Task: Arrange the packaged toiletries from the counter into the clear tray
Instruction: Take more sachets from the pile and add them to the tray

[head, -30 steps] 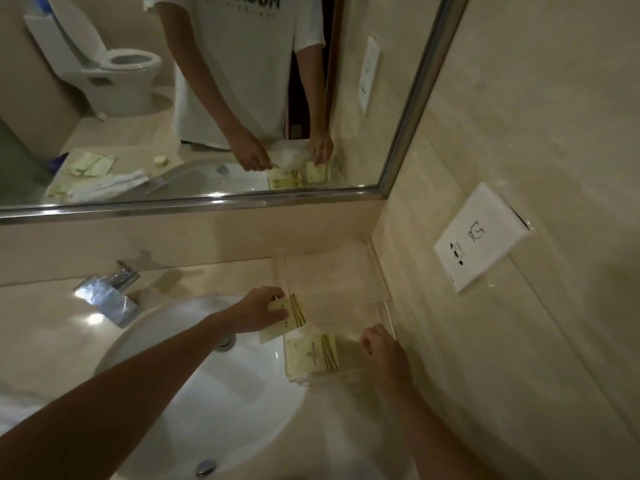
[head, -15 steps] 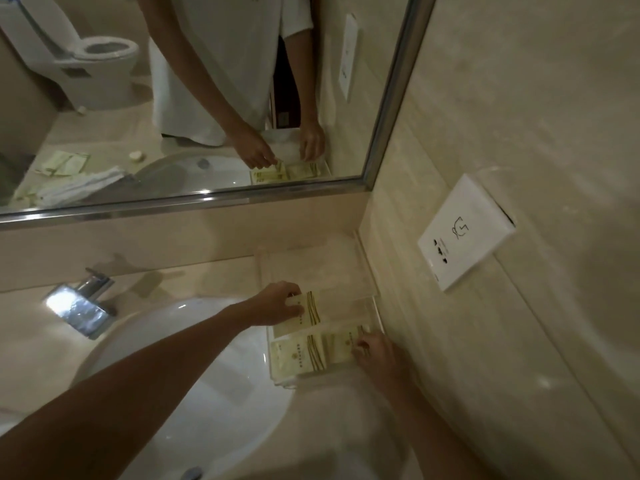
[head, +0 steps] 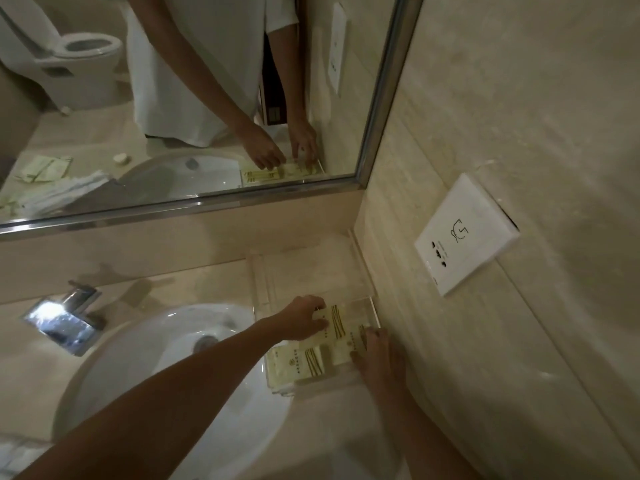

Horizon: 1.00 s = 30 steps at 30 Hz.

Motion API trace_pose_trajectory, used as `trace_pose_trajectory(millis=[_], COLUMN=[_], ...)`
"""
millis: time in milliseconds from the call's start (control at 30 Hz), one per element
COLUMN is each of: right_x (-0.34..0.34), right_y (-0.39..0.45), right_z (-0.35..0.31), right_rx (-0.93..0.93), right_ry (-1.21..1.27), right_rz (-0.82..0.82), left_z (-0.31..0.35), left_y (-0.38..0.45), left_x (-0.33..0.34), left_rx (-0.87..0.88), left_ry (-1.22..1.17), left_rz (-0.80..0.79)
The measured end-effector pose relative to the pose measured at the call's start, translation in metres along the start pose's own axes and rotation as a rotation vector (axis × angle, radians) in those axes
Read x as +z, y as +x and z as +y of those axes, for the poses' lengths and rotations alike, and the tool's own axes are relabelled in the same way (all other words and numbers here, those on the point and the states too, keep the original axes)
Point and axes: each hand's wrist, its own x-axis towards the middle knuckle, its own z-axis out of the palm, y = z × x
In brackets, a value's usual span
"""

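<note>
The clear tray (head: 311,271) sits on the counter in the corner, against the right wall. Its near part holds several pale yellow packets with gold stripes. My left hand (head: 304,322) pinches one striped packet (head: 337,323) and presses it down in the tray's middle. My right hand (head: 377,358) lies flat on the packets at the tray's right side, fingers spread on a packet (head: 346,351). Another packet (head: 298,367) lies flat at the tray's near left. The tray's far half shows only its bare bottom.
A white basin (head: 166,358) fills the counter left of the tray, with a chrome tap (head: 65,317) behind it. A white wall socket (head: 464,233) juts from the right wall. The mirror (head: 173,98) reflects more packets and a white cloth on the counter's other side.
My left hand has brought its packet from above the basin's edge down into the tray. My right hand has moved from the tray's front edge onto the packets inside.
</note>
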Motion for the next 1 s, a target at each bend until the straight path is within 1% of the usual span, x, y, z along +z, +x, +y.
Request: trace_pose_trajectory(millis=[67,133,200,267,400,467,500,533,600,700,900,1000], right_x=[0.003,0.011,0.021,0.019,-0.005,-0.016,-0.020,-0.022,-0.028,-0.035,-0.038,-0.039], right_y=[-0.005,-0.010,-0.013,-0.014,-0.005,-0.001,0.000,0.001,0.004,0.005,0.007,0.009], right_z=[0.001,0.007,0.012,0.009,-0.007,-0.013,-0.013,-0.011,-0.009,-0.005,-0.007,-0.011], right_rx=[-0.006,-0.095,-0.178,-0.176,-0.063,0.026,0.050,0.063,0.088,0.156,0.197,0.196], right_ry=[0.051,-0.013,-0.105,-0.082,0.078,0.129,0.130,0.119,0.113,0.115,0.040,0.027], right_rz=[0.040,0.097,0.212,0.232,0.062,-0.093,-0.122,-0.114,-0.039,0.006,0.040,0.032], left_z=[0.004,0.007,0.008,0.009,0.008,0.008,0.008,0.009,0.011,0.013,0.016,0.014], left_y=[0.002,0.005,0.008,0.010,0.012,0.014,0.015,0.016,0.020,0.025,0.034,0.039], left_x=[0.003,0.003,0.004,0.005,0.008,0.011,0.013,0.015,0.021,0.031,0.049,0.055], left_rx=[0.001,-0.008,-0.011,-0.010,-0.024,-0.046,-0.058,-0.067,-0.075,-0.070,-0.053,-0.034], left_ry=[0.002,0.031,0.053,0.053,0.025,-0.010,-0.030,-0.051,-0.074,-0.060,0.083,0.152], left_rz=[0.008,0.027,0.040,0.050,0.070,0.087,0.095,0.101,0.107,0.070,-0.007,-0.063])
